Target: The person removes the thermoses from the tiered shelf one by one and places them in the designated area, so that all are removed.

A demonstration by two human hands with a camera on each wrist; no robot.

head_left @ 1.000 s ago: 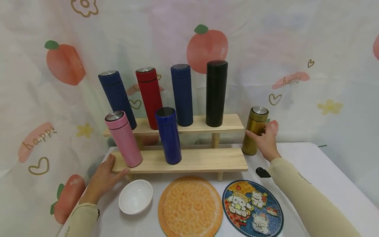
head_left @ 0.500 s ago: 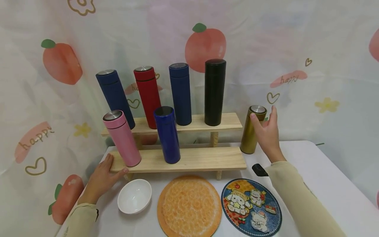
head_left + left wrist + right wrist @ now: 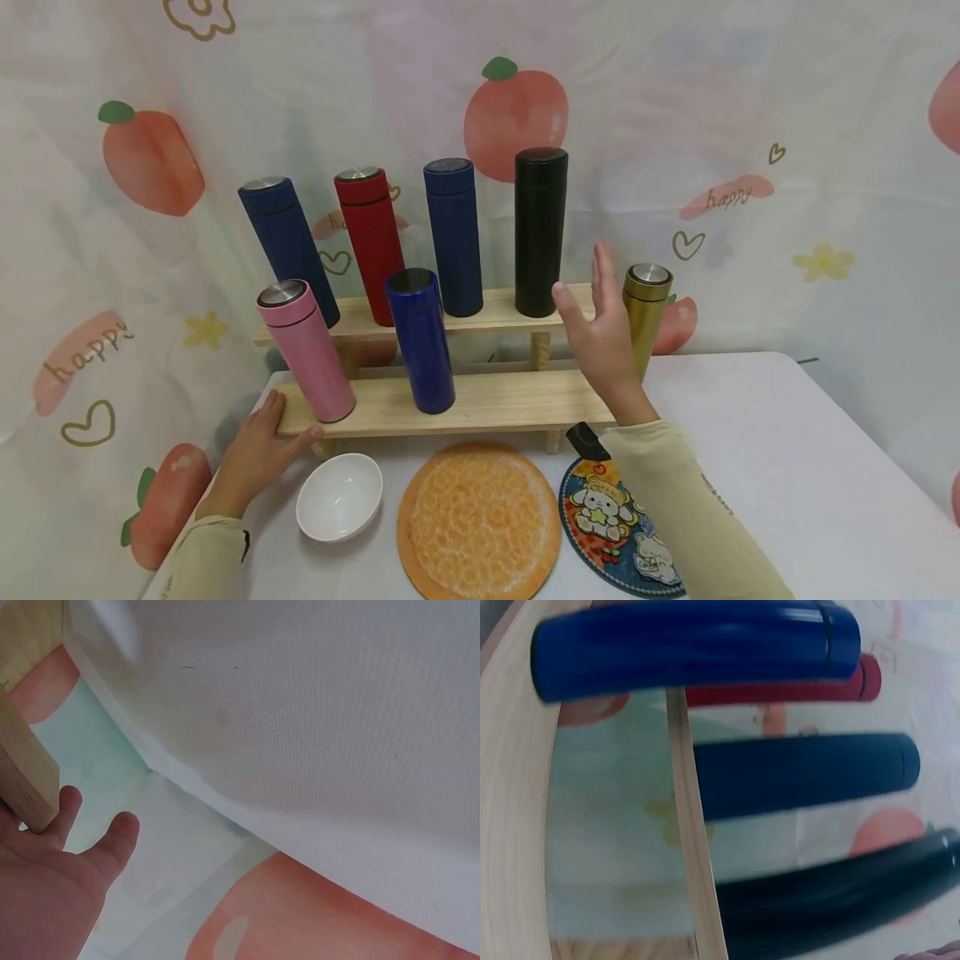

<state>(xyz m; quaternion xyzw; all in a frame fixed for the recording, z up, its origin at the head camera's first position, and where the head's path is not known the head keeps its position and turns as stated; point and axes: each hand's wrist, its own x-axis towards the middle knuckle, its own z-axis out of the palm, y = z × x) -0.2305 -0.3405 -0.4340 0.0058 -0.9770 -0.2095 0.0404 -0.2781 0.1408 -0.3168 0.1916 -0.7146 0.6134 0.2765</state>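
Note:
My left hand [image 3: 251, 462] rests against the left end of a two-tier wooden shelf [image 3: 525, 400], thumb along its front edge. In the left wrist view, extended fingers [image 3: 112, 847] touch the board's end [image 3: 30, 776]. My right hand [image 3: 603, 342] is raised before the shelf's right end, fingers straight, holding nothing. Behind it a gold thermos bottle [image 3: 648, 304] stands right of the shelf, partly hidden. On the upper tier are a black thermos [image 3: 540, 233], two dark blue ones [image 3: 453, 242] and a red one [image 3: 369, 250]. A pink thermos [image 3: 309, 354] and a shiny blue one [image 3: 422, 346] occupy the lower tier.
In front of the shelf lie a white bowl [image 3: 340, 497], a round orange-brown mat [image 3: 480, 521] and a blue cartoon mat [image 3: 600, 533], partly covered by my right sleeve. A white cloth [image 3: 780, 467] covers the table; a patterned curtain [image 3: 675, 108] hangs behind.
My right hand has let go of the gold thermos, risen, and moved left in front of the shelf's right end. The gold thermos stays put. My left hand has not moved on the shelf.

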